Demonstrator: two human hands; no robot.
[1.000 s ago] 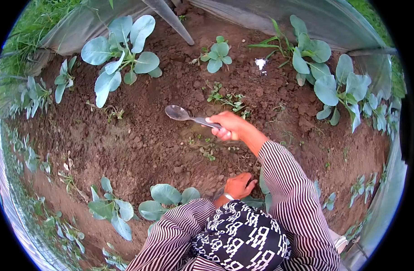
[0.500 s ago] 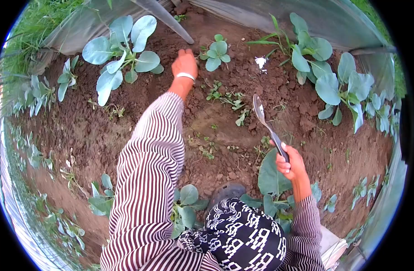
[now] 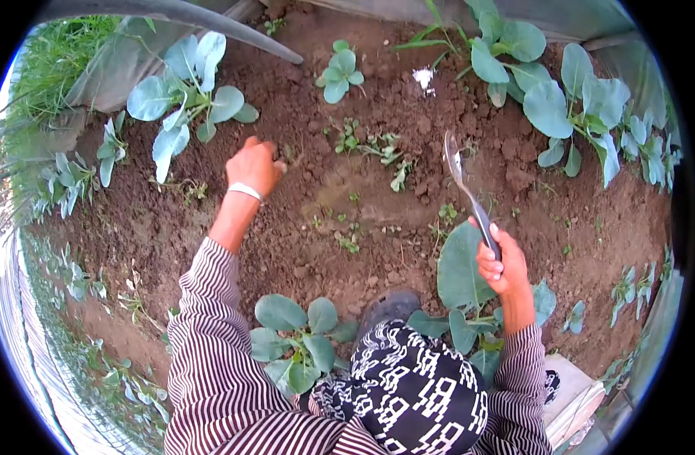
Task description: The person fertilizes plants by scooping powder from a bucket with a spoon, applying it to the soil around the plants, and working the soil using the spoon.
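Note:
My right hand (image 3: pixel 504 265) is closed around the dark handle of a metal spoon (image 3: pixel 455 163), whose bowl points up and away over the soil. My left hand (image 3: pixel 254 168), with a white band at the wrist, is low over the brown soil (image 3: pixel 287 220), right of a large blue-green plant (image 3: pixel 188 98). Its fingers are curled, and a small bit of something pale green or tan shows by the fingertips, too small to name. A small seedling (image 3: pixel 340 72) grows farther back, and low weeds (image 3: pixel 385 148) lie between my hands.
White powder (image 3: pixel 424 79) sits on the soil at the back. A dark curved pipe (image 3: pixel 211 23) reaches in from the upper left. Leafy plants (image 3: pixel 298 341) grow near my shoe (image 3: pixel 393 307), with a broad leaf (image 3: pixel 461 265) beside my right hand. Plastic sheeting borders the bed.
My left hand has drawn back from beside the small seedling toward me and leftward. My right hand, earlier stretched over the middle with the spoon, has moved right and still holds it.

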